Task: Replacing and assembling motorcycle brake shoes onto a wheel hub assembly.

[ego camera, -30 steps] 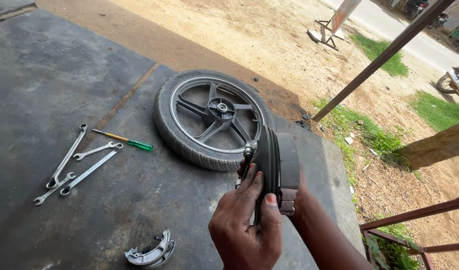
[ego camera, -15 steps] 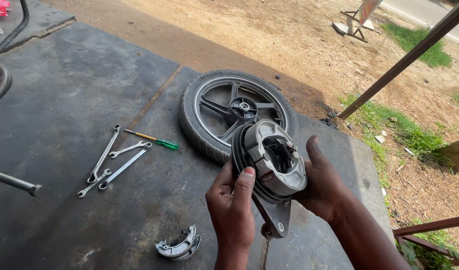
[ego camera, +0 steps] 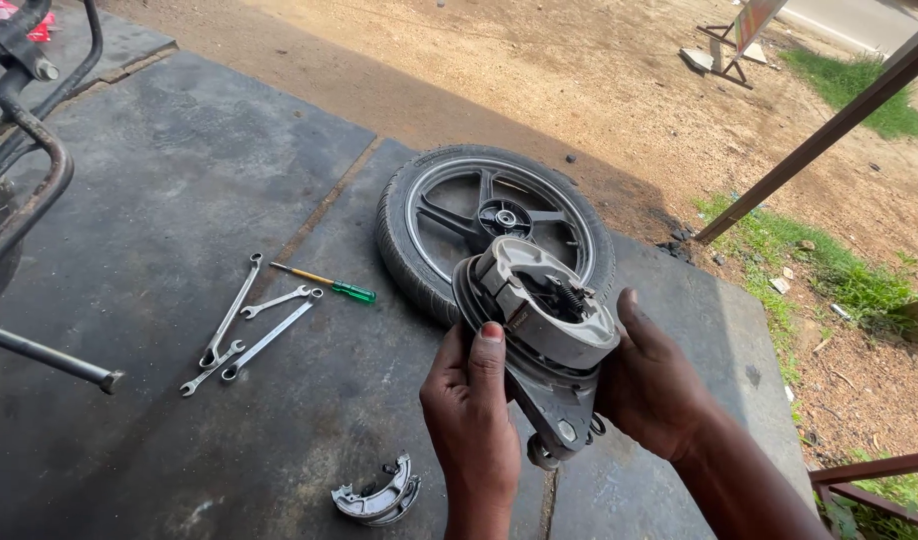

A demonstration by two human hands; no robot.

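Both hands grip a drum brake plate [ego camera: 539,330] fitted with brake shoes, left hand [ego camera: 471,410] and right hand [ego camera: 651,385] clasping opposite edges, above a motorcycle wheel [ego camera: 494,225] lying flat on the concrete floor [ego camera: 179,180]; spanners [ego camera: 249,325] rest nearby.

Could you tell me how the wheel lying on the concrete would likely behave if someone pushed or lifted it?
The wheel lies flat on its side, so a push would probably slide it, not roll it. Its cast spokes and thick tyre suggest it is stiff and fairly heavy. Stood upright, it would likely roll or topple.
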